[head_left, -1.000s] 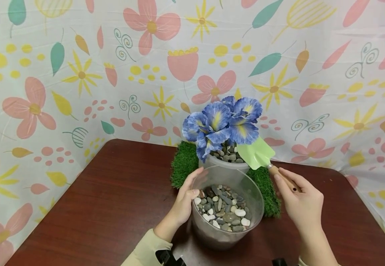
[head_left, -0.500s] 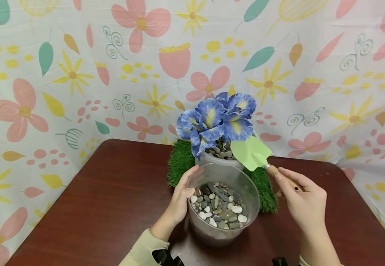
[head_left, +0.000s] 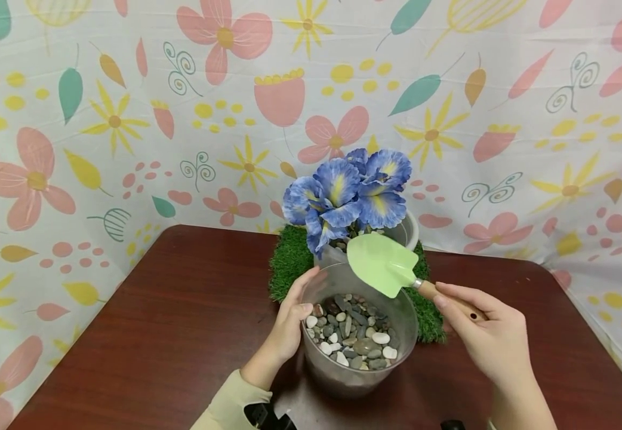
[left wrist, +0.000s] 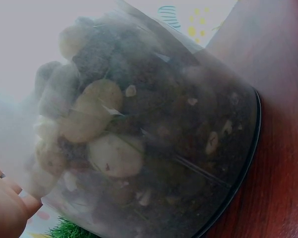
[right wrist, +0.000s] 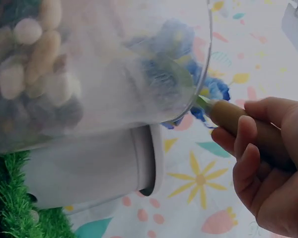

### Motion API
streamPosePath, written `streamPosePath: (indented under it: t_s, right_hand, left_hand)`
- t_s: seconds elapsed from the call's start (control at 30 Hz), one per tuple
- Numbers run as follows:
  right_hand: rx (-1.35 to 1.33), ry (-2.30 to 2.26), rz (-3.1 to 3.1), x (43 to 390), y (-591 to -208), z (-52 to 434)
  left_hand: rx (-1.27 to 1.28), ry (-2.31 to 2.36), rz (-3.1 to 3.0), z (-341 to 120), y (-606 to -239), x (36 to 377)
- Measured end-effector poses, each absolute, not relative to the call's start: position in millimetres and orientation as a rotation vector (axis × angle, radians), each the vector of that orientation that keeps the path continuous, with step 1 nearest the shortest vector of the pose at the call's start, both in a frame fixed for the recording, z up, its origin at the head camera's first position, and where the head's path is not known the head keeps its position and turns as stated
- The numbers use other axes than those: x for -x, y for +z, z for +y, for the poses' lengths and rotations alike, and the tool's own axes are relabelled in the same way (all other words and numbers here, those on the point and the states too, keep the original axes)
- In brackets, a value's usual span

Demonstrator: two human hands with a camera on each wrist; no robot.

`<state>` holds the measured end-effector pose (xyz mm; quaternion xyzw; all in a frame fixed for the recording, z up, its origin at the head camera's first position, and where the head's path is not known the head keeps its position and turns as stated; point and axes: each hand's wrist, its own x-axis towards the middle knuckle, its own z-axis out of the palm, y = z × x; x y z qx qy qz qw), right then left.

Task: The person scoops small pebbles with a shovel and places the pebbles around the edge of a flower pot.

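My left hand holds the left side of a clear plastic bucket, thumb near the rim. Grey, brown and white pebbles lie inside it; the left wrist view shows them through the cloudy wall. In my right hand is a small trowel by its wooden handle. Its light green blade hangs over the bucket's far rim, with no stones visible on it. Behind stands a pale pot with blue iris flowers; the blade and blooms hide most of its contents.
The pot stands on a green artificial grass mat, partly behind the bucket. Dark reddish-brown tabletop extends to both sides. A flower-printed cloth hangs along the table's back and sides.
The trowel has moved left and toward me, from the edge of the flower pot to above the bucket's far rim. My left hand keeps its hold; the view has shifted slightly.
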<state>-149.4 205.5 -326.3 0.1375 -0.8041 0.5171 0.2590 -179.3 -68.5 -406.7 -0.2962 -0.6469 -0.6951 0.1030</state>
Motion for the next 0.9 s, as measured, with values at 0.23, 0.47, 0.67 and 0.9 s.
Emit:
streamPosePath:
  t_s: [0.23, 0.47, 0.67, 0.9]
  right_hand:
    - [-0.777, 1.217, -2.169, 147, -331, 200]
    - [-0.834, 1.078, -2.193, 149, -334, 197]
    - [-0.814, 1.008, -2.198, 150, -336, 195]
    - [-0.846, 0.959, -2.186, 148, -335, 191]
  left_hand:
    - [0.805, -2.037, -1.968, -69, -408, 179]
    - [0.804, -2.049, -1.945, -68, -408, 179]
    - [0.838, -2.057, -1.917, -68, -408, 180]
    - [0.844, -2.059, -1.922, -68, -407, 179]
